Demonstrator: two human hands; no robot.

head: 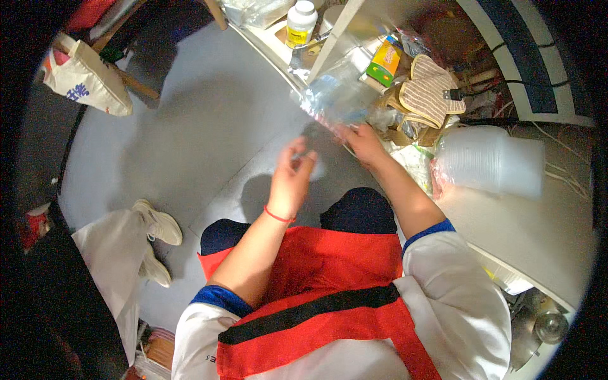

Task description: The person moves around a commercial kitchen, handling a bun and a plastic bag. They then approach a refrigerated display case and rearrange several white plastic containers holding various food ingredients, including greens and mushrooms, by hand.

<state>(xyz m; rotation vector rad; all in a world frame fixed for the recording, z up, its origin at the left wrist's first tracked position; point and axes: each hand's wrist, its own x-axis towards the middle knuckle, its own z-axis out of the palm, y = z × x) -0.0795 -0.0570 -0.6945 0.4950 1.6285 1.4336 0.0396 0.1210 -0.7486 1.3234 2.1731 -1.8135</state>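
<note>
My right hand (pixel 360 141) reaches to the shelf edge, its fingers closed on the rim of a clear plastic bag (pixel 332 97), which is blurred. My left hand (pixel 295 166) is raised above the floor to the left of it, fingers apart and curled, with a red cord on the wrist; nothing shows plainly in it. Beyond the bag lies a green and orange box (pixel 384 61). A striped cloth (pixel 425 92) rests on a brown item to the right of the bag.
Stacked clear plastic containers (pixel 494 161) lie on the white counter (pixel 517 228) at the right. A white bottle (pixel 301 23) stands on the shelf at the top. A canvas tote bag (pixel 90 78) hangs upper left. A person's white shoes (pixel 161 225) are on the floor at left.
</note>
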